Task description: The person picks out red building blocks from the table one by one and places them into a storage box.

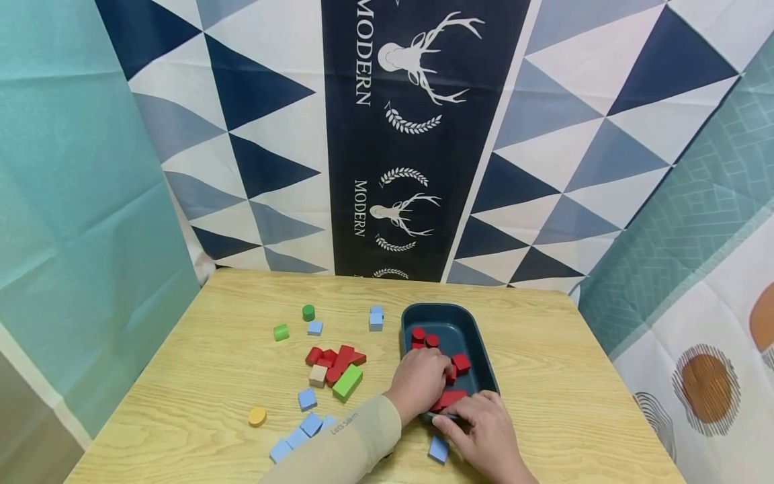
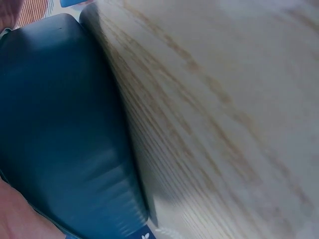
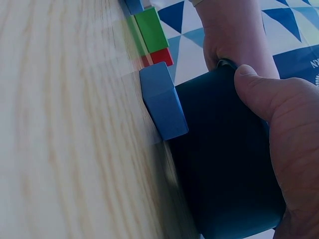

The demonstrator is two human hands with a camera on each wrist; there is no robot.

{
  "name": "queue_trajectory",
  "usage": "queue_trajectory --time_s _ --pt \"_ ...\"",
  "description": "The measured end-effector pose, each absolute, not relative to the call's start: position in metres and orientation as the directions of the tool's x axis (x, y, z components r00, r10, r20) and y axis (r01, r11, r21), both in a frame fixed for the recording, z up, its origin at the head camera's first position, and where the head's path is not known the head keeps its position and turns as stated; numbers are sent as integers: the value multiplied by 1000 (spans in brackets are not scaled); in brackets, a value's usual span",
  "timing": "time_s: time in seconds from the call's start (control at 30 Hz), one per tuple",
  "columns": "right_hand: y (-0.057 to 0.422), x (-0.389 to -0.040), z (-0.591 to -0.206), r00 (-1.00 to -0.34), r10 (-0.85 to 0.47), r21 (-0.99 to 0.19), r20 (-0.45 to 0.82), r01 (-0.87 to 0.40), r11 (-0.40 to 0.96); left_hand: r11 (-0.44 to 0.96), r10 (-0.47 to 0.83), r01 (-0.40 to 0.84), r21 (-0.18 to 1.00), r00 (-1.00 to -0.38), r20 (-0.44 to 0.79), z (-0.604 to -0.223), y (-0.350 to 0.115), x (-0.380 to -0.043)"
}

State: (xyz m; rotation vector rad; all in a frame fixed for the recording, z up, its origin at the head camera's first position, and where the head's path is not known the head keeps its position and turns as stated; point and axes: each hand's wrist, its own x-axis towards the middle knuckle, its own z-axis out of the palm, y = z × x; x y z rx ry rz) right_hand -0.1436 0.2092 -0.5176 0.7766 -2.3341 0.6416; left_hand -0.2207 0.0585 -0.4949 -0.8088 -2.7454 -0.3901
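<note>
My left hand (image 1: 421, 378) reaches over the left rim of a dark teal tray (image 1: 485, 349), fingers bent down beside red blocks inside it. Its fingertips are partly hidden, so I cannot tell whether they pinch a block. My right hand (image 1: 484, 430) grips the tray's near right corner, and the right wrist view shows its thumb (image 3: 254, 84) along the rim. Red cylinders (image 1: 418, 335), a red cube (image 1: 461, 364) and a flat red piece (image 1: 452, 398) lie in the tray. Just outside its near wall sits a blue block (image 1: 438, 449), also close in front of the tray (image 3: 224, 164).
Left of the tray lies a cluster of red blocks (image 1: 345, 359) with a light green block (image 1: 347, 384) and a beige cube (image 1: 318, 376). Several blue blocks (image 1: 297, 437), a yellow disc (image 1: 256, 417) and a green cylinder (image 1: 308, 312) are scattered across the wooden table (image 1: 211, 376).
</note>
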Motion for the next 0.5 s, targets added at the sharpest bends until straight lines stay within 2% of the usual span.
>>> queue_trajectory --time_s 0.23,0.5 --pt "210 -144 -516 -649 -371 -244 664 -657 713 813 482 557 171 -808 340 -494 57 -218" --pt "209 -144 -517 -637 -375 -234 674 -665 709 824 517 566 30 -773 367 -491 39 -214"
